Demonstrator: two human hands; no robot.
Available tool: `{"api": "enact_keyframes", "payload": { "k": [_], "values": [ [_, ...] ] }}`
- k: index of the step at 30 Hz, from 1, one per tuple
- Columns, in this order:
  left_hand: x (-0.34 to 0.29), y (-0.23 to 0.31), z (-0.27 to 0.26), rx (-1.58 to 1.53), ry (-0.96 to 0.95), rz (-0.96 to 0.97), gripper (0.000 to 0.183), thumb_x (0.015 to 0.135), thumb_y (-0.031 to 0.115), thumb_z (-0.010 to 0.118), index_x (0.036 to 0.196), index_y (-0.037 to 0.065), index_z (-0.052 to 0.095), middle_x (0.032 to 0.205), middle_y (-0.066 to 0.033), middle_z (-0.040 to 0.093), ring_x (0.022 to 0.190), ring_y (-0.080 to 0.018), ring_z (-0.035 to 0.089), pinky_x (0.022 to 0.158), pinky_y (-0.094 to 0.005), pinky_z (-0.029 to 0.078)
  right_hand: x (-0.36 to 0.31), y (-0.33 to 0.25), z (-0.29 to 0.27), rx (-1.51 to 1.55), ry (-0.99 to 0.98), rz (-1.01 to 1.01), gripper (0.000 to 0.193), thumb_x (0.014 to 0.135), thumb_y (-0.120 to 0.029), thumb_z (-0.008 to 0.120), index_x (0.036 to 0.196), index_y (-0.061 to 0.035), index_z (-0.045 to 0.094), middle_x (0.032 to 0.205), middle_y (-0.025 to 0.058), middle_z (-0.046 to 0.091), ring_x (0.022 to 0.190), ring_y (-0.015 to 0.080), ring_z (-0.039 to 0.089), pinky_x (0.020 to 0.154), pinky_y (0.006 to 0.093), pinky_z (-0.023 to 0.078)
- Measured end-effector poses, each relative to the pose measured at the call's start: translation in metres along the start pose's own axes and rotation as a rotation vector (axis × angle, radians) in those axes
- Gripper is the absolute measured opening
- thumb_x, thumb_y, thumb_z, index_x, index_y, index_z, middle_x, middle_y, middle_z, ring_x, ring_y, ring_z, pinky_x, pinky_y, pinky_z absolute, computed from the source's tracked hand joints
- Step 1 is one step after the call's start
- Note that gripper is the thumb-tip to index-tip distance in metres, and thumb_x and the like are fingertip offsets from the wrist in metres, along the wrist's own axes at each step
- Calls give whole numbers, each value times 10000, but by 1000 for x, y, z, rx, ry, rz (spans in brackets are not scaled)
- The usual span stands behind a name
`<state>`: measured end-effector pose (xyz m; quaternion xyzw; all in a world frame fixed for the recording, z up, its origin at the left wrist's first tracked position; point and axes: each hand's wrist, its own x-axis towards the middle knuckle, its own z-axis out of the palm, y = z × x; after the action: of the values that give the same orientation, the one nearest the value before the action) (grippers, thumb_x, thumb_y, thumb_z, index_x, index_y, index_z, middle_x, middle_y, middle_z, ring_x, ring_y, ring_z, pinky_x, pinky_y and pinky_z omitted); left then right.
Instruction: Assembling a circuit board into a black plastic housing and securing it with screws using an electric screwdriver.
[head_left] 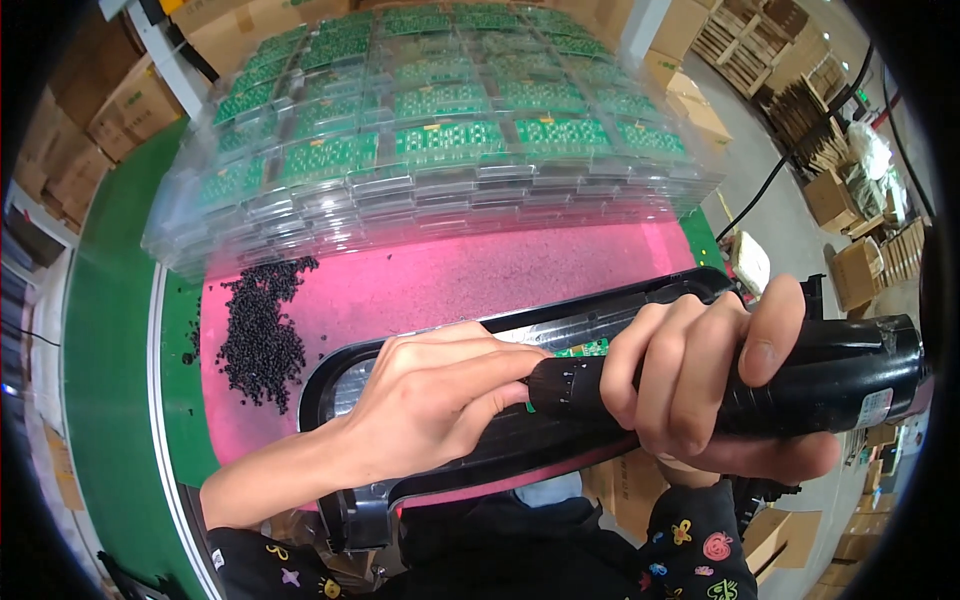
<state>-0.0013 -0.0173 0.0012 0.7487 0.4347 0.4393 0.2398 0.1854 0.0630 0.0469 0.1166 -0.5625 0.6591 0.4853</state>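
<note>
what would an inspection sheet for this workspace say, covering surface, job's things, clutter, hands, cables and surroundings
surface: pink mat, dark smudges on it, green surface beside it
job's things: black cylindrical tool held over a black housing; green circuit board partly visible inside
clutter: loose heap of small black parts at the mat's left; stacked clear trays of green boards behind
hands: left hand pinches at the tool's front end; right hand wraps its body
cables: black cable hanging at the right
surroundings: cardboard boxes at left, wooden pallets at upper right
</note>
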Motion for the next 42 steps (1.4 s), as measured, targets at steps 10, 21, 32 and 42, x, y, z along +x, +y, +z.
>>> {"api": "enact_keyframes", "payload": {
  "k": [10, 21, 32, 42],
  "values": [
    [-6, 2, 6, 143, 83, -86, 159, 779, -42, 727, 927, -9, 679, 850, -117, 708, 729, -264, 674, 656, -340, 542, -4, 10, 0, -74, 121, 157, 618, 869, -629, 630, 1077, -90, 412, 585, 5, 521, 440, 130, 481, 514, 292, 438],
    [3, 5, 1, 109, 203, -166, 46, 905, -1, 633, 924, -23, 597, 770, -158, 617, 642, -324, 620, 563, -365, 482, -16, 19, -5, -404, 303, 289, 687, 815, -672, 664, 1045, -74, 418, 550, -18, 461, 420, 101, 434, 460, 259, 390],
    [7, 8, 7, 289, -23, -246, 119, 921, 28, 576, 830, -37, 536, 709, -214, 564, 635, -442, 554, 589, -466, 434, -27, 10, -19, -277, 204, 445, 397, 773, -172, 797, 1055, -30, 555, 737, 9, 550, 707, 71, 547, 577, 230, 416],
    [-4, -5, 1, 419, -133, -222, 153, 971, 33, 555, 1045, -68, 642, 827, -180, 675, 682, -246, 616, 645, -334, 487, -6, 40, -9, -291, 214, 218, 398, 745, -199, 769, 1042, 12, 609, 781, -12, 551, 760, 72, 505, 678, 265, 448]
  ]
}}
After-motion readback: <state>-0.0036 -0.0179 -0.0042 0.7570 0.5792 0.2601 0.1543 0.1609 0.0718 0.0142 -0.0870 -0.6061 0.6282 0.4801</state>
